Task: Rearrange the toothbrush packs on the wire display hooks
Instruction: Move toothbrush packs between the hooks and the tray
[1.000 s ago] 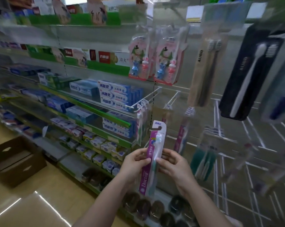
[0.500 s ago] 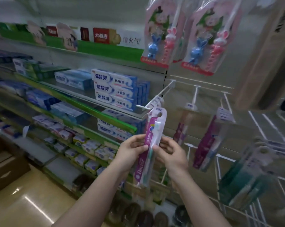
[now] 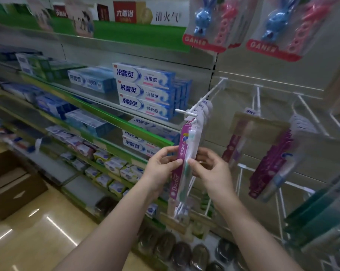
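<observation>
Standing upright, the toothbrush pack (image 3: pixel 187 151) points its bristles at the hook (image 3: pixel 186 113).

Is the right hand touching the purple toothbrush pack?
Touching. The head view shows the right hand's thumb and fingers pinching the purple toothbrush pack at its right edge.

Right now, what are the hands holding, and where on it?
Both hands, left and right, pinch one purple Doctor toothbrush pack at its middle, one hand on each side edge.
</observation>
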The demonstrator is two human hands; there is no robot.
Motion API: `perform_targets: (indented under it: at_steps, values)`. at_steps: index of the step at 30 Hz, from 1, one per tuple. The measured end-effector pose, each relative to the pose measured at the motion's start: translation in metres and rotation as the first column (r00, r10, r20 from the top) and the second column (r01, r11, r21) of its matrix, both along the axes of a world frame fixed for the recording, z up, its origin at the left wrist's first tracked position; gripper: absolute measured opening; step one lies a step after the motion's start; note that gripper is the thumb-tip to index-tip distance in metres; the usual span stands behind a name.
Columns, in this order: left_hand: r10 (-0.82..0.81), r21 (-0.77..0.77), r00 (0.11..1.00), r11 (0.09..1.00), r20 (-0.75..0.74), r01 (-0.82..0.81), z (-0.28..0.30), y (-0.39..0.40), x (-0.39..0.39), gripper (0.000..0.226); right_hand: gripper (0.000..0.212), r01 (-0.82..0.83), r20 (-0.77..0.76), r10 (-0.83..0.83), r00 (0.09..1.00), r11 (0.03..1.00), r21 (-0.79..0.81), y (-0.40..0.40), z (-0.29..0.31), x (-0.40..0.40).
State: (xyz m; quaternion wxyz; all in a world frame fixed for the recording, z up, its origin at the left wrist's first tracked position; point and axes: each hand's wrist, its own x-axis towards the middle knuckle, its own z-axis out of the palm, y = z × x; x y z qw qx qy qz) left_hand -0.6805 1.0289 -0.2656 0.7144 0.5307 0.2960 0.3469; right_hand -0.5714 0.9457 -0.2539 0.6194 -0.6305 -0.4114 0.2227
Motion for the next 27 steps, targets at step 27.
perform_targets:
  at_steps: [27]
  values:
    - [0.253, 0.282, 0.962, 0.935, -0.104, -0.216, 0.034, -0.054, 0.009, 0.010, 0.020, 0.201, -0.073, -0.204, 0.976, 0.979, -0.041, -0.069, 0.009, 0.007]
